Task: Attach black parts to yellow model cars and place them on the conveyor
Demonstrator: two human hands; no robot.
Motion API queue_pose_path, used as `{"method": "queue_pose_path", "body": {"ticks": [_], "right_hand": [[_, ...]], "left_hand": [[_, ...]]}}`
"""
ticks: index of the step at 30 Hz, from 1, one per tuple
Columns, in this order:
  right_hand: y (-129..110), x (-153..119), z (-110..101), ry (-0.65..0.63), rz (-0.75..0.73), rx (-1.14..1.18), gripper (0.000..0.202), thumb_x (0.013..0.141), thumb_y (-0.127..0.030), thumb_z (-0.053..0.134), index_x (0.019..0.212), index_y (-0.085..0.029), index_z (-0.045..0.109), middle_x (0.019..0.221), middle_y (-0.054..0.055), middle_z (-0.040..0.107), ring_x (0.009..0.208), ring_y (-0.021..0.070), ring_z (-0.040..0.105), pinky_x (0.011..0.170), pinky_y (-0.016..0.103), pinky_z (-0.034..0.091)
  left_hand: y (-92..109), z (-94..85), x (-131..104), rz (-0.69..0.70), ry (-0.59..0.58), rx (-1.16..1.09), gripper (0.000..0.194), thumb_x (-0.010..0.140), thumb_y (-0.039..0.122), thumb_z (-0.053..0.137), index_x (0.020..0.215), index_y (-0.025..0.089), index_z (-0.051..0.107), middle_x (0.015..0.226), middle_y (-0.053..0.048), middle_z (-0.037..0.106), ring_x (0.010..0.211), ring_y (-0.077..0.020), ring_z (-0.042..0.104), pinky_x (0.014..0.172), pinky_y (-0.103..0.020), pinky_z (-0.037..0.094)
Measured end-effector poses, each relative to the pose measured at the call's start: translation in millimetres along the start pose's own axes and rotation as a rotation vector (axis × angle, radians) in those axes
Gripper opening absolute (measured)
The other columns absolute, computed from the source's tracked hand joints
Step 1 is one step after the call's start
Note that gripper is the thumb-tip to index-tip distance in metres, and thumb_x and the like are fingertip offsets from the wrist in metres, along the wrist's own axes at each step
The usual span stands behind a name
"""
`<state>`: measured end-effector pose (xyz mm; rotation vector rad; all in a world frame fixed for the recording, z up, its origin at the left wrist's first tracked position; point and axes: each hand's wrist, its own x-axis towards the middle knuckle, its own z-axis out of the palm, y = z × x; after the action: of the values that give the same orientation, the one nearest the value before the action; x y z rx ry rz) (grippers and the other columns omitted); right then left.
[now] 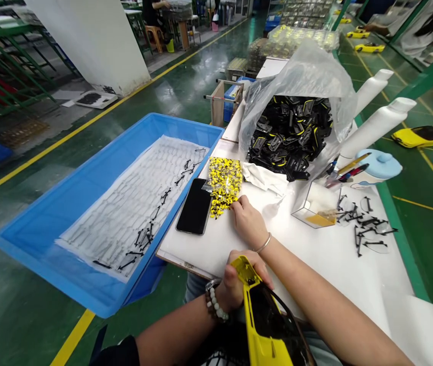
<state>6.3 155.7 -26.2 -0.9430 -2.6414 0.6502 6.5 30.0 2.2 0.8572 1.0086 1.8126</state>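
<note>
Gripping one yellow toy car [266, 310], the left hand [233, 284] has its thumb and fingers clamped round the car's far end, on the near side of the phone [194, 207] and to its right. The right hand [250, 223], just right of the phone, touches the edge of a heap of loose yellow pieces [221, 207], too many to count; its fingers are bent and close together, and I cannot tell whether they pinch a piece. One small clear bag [224, 175], full of the same pieces, lies beside the phone's far right corner.

There is one phone, flat on one white table [201, 249]. Left of it stands one blue tub [75, 188] with one white sheet [125, 203] inside, carrying more than ten small black parts.

Beyond the phone and to the right, one large plastic bag [311, 61] gapes over a pile of black parts [292, 134], beyond counting. Farther right of the phone are two white bottles [392, 114], one light-blue lidded pot [378, 162], one small clear box [317, 218] and several black frames [372, 222], overlapping too much to count. One crumpled white cloth [264, 179] lies between phone and bottles.
</note>
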Motion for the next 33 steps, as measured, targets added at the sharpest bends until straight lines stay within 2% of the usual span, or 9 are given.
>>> {"method": "queue_pose_path", "body": {"ticks": [4,8,13,17,21,24,26,29,33], "right_hand": [[-0.8,-16.4,-22.1,0.066,-0.065,0.195,0.009,0.093,-0.017,0.052,0.098,-0.015,0.059,0.109,0.008,0.060,0.101,0.0201,0.058,0.087,0.040,0.052],[8.2,-56.1,-70.5,0.013,-0.109,0.448,0.007,0.092,-0.019,0.052,0.088,-0.019,0.058,0.080,0.003,0.065,0.073,0.0146,0.063,0.067,0.028,0.055],[15.4,-126.4,-123.4,0.116,0.069,0.762,0.011,0.096,-0.020,0.051,0.103,-0.025,0.057,0.065,-0.003,0.064,0.058,0.0107,0.061,0.055,0.021,0.054],[15.9,-171.9,-137.1,0.190,0.266,0.950,0.014,0.091,-0.018,0.058,0.101,-0.025,0.066,0.067,0.000,0.066,0.058,0.0121,0.062,0.053,0.021,0.055],[13.9,-194.1,-132.7,0.214,0.355,1.058,0.011,0.091,-0.025,0.059,0.094,-0.023,0.069,0.065,0.002,0.066,0.055,0.0124,0.062,0.050,0.020,0.055],[12.8,-203.9,-124.4,0.257,0.406,1.139,0.012,0.088,-0.027,0.063,0.098,-0.023,0.070,0.072,0.003,0.070,0.060,0.0136,0.066,0.055,0.021,0.058],[11.4,-211.2,-119.2,0.289,0.464,1.174,0.013,0.087,-0.023,0.065,0.098,-0.025,0.070,0.074,0.003,0.072,0.062,0.0137,0.068,0.058,0.020,0.059],[7.7,-223.2,-115.4,0.324,0.520,1.215,0.012,0.088,-0.021,0.062,0.095,-0.025,0.071,0.074,0.003,0.073,0.062,0.0127,0.068,0.060,0.019,0.059],[2.5,-238.3,-119.4,0.420,0.475,1.203,0.013,0.090,-0.021,0.058,0.094,-0.022,0.070,0.072,0.003,0.071,0.067,0.0126,0.067,0.064,0.020,0.059]], "left_hand": [[-9.4,-0.5,0.2,0.053,-0.106,0.006,0.092,0.075,0.086,0.008,0.046,0.015,0.057,0.041,-0.012,0.061,0.040,-0.0179,0.057,0.054,-0.033,0.046],[-10.8,4.6,-0.6,0.048,-0.181,0.011,0.090,0.078,0.084,0.007,0.050,0.015,0.057,0.043,-0.012,0.061,0.042,-0.0185,0.057,0.054,-0.033,0.045],[-10.3,7.8,2.2,0.040,-0.300,0.059,0.091,0.077,0.085,0.009,0.052,0.015,0.060,0.047,-0.013,0.064,0.047,-0.0188,0.058,0.060,-0.034,0.046],[-16.6,7.6,3.4,0.125,-0.369,0.106,0.087,0.077,0.085,0.014,0.052,0.017,0.061,0.049,-0.009,0.066,0.046,-0.0176,0.060,0.061,-0.034,0.048],[-15.5,3.7,5.9,0.320,-0.391,0.147,0.080,0.082,0.081,0.017,0.057,0.018,0.060,0.045,-0.004,0.063,0.042,-0.0143,0.059,0.051,-0.029,0.048],[4.7,2.1,10.0,0.520,-0.316,0.268,0.061,0.092,0.065,0.033,0.061,0.019,0.059,0.045,0.000,0.062,0.042,-0.0115,0.058,0.051,-0.026,0.048],[27.4,3.4,11.3,0.562,-0.258,0.460,0.045,0.094,0.046,0.050,0.059,0.018,0.058,0.049,0.000,0.064,0.047,-0.0111,0.061,0.059,-0.027,0.051],[64.9,5.9,7.9,0.655,-0.195,0.749,0.039,0.095,0.033,0.051,0.062,0.015,0.061,0.061,-0.002,0.070,0.062,-0.0133,0.067,0.073,-0.032,0.054],[100.6,5.6,-1.9,0.807,-0.381,1.101,0.026,0.093,0.018,0.048,0.075,0.015,0.067,0.076,-0.003,0.075,0.082,-0.0150,0.071,0.084,-0.033,0.055]]}}
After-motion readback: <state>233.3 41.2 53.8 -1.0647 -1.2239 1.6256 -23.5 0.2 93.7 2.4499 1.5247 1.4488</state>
